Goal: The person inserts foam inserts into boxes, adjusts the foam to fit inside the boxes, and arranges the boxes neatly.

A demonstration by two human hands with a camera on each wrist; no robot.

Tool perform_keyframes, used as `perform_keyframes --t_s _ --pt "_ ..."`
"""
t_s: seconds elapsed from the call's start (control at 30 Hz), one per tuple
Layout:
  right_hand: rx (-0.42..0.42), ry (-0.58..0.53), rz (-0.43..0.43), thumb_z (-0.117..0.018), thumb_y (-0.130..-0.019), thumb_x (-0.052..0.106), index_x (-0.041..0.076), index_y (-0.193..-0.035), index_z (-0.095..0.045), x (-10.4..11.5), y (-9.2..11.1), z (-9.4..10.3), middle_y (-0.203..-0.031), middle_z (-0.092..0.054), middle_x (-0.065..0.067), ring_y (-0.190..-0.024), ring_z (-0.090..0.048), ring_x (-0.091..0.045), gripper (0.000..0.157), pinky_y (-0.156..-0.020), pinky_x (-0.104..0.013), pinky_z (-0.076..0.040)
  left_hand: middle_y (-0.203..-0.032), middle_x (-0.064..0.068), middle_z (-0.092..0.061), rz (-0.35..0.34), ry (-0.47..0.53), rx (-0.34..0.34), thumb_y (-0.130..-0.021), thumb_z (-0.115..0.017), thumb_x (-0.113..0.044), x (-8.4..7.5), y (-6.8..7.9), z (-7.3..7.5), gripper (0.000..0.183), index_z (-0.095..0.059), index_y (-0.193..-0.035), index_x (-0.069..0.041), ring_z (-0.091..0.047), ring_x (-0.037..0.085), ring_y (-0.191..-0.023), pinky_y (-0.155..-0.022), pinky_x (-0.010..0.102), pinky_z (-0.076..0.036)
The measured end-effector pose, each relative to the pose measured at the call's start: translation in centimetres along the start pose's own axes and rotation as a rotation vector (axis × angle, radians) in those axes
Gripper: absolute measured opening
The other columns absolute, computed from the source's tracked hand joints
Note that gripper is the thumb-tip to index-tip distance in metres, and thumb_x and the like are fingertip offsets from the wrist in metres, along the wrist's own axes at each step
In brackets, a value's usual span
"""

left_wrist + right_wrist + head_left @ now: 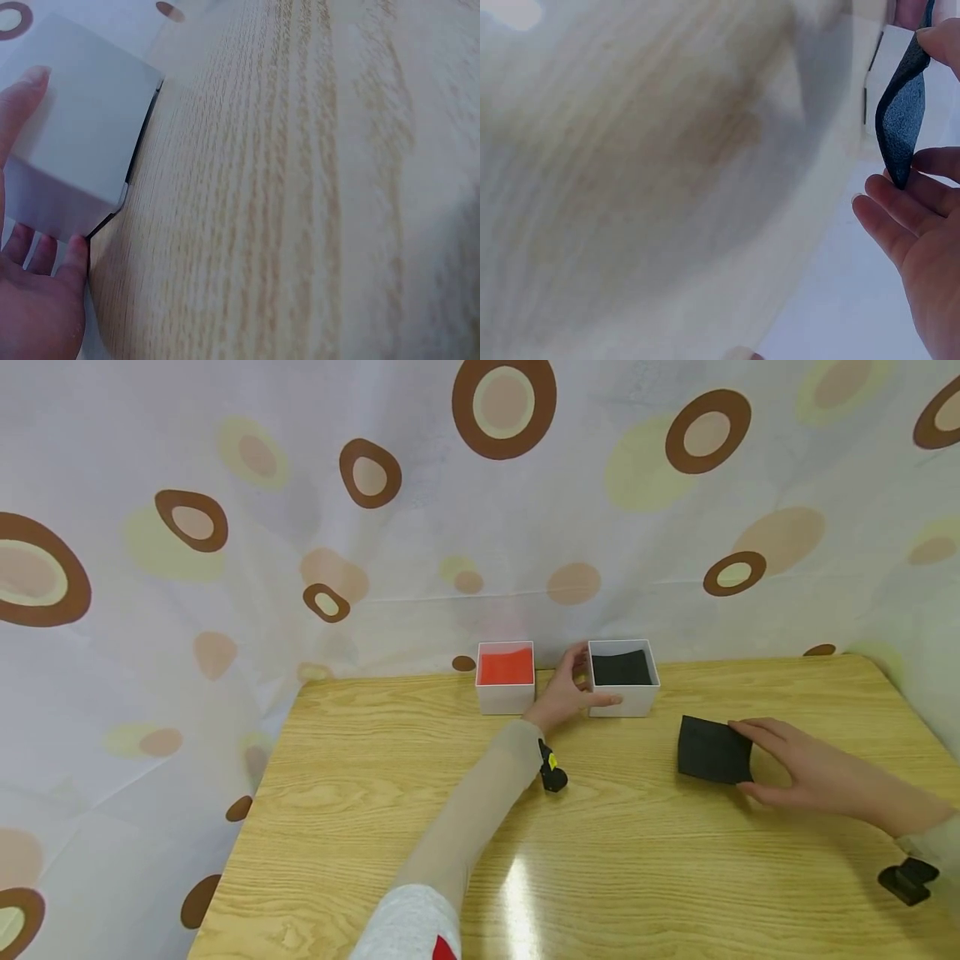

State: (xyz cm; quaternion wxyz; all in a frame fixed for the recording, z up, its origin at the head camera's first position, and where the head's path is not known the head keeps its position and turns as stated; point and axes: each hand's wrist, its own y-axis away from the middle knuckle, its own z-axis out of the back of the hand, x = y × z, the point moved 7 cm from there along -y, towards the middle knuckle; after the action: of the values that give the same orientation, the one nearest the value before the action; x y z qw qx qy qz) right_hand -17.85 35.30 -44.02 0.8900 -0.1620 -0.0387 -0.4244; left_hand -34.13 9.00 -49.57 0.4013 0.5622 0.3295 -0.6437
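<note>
My left hand (pixel 561 697) grips the left side of a white box (pixel 626 702), thumb on its front wall and fingers around the side and back. Inside that box lies black sheet material (pixel 621 668). In the left wrist view the box (pixel 90 105) fills the upper left corner, with the thumb lying on one wall. Over the table to the right, my right hand (pixel 810 770) pinches a black square of felt-like cloth (pixel 712 750) by its right edge. The right wrist view shows this cloth (pixel 904 116) bowed between thumb and fingers.
A second white box (pixel 506 699) with orange-red sheet material (pixel 507 667) inside stands left of the left hand, at the back of the wooden table (pixel 360 802). Behind the table hangs a patterned curtain (pixel 420 552). A black wrist device (pixel 552 768) sits on the left forearm.
</note>
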Motion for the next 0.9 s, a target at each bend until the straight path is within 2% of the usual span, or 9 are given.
perform_keyframes --t_s 0.1,0.2,0.33,0.47,0.67,0.9 --pt "0.034 -0.002 -0.016 -0.097 -0.071 0.024 -0.006 -0.139 -0.055 0.0 -0.7 0.3 -0.132 -0.059 -0.017 -0.111 -0.063 -0.033 0.085 -0.089 -0.017 -0.045 -0.153 -0.001 -0.043 0.000 -0.004 -0.001 -0.082 -0.090 -0.011 0.0 0.0 0.0 0.103 -0.026 -0.163 -0.021 -0.045 0.014 -0.138 -0.115 0.030 -0.042" --pt "0.064 -0.005 -0.027 -0.095 -0.074 0.024 -0.006 -0.141 -0.053 0.0 -1.4 0.7 -0.134 -0.058 -0.019 -0.112 -0.063 -0.036 0.085 -0.085 -0.031 -0.053 -0.155 -0.002 -0.041 0.004 -0.010 0.001 -0.083 -0.090 -0.011 0.0 0.0 -0.1 0.104 -0.025 -0.163 -0.022 -0.044 0.014 -0.141 -0.115 0.028 -0.042" --pt "0.076 -0.012 -0.029 -0.095 -0.074 0.024 -0.007 -0.142 -0.053 -0.1 -2.4 1.3 -0.136 -0.057 -0.022 -0.115 -0.063 -0.038 0.085 -0.083 -0.047 -0.054 -0.155 -0.002 -0.041 0.006 -0.017 0.004 -0.082 -0.090 -0.012 0.2 -0.2 0.0 0.104 -0.025 -0.163 -0.023 -0.045 0.012 -0.139 -0.113 0.027 -0.042" --pt "0.072 -0.024 -0.022 -0.094 -0.075 0.021 -0.005 -0.140 -0.054 -0.3 -3.6 2.0 -0.135 -0.058 -0.020 -0.115 -0.063 -0.038 0.081 -0.082 -0.050 -0.054 -0.154 -0.002 -0.043 -0.001 -0.035 0.006 -0.081 -0.091 -0.013 0.3 -0.5 0.0 0.105 -0.026 -0.163 -0.022 -0.046 0.011 -0.137 -0.111 0.026 -0.044" --pt "0.090 -0.059 -0.024 -0.090 -0.080 0.020 -0.006 -0.141 -0.053 -0.5 -5.8 2.8 -0.136 -0.057 -0.020 -0.115 -0.064 -0.037 0.076 -0.083 -0.046 -0.053 -0.154 -0.002 -0.042 -0.003 -0.060 0.003 -0.081 -0.092 -0.014 0.5 -0.6 0.1 0.105 -0.026 -0.162 -0.021 -0.046 0.012 -0.137 -0.109 0.025 -0.045" --pt "0.126 -0.105 -0.018 -0.087 -0.084 0.020 -0.007 -0.145 -0.050 -0.9 -8.4 3.4 -0.142 -0.053 -0.024 -0.122 -0.058 -0.042 0.076 -0.088 -0.055 -0.052 -0.156 0.001 -0.041 0.003 -0.056 -0.004 -0.082 -0.090 -0.014 0.0 -0.1 0.1 0.103 -0.026 -0.162 -0.019 -0.046 0.015 -0.137 -0.111 0.029 -0.045"
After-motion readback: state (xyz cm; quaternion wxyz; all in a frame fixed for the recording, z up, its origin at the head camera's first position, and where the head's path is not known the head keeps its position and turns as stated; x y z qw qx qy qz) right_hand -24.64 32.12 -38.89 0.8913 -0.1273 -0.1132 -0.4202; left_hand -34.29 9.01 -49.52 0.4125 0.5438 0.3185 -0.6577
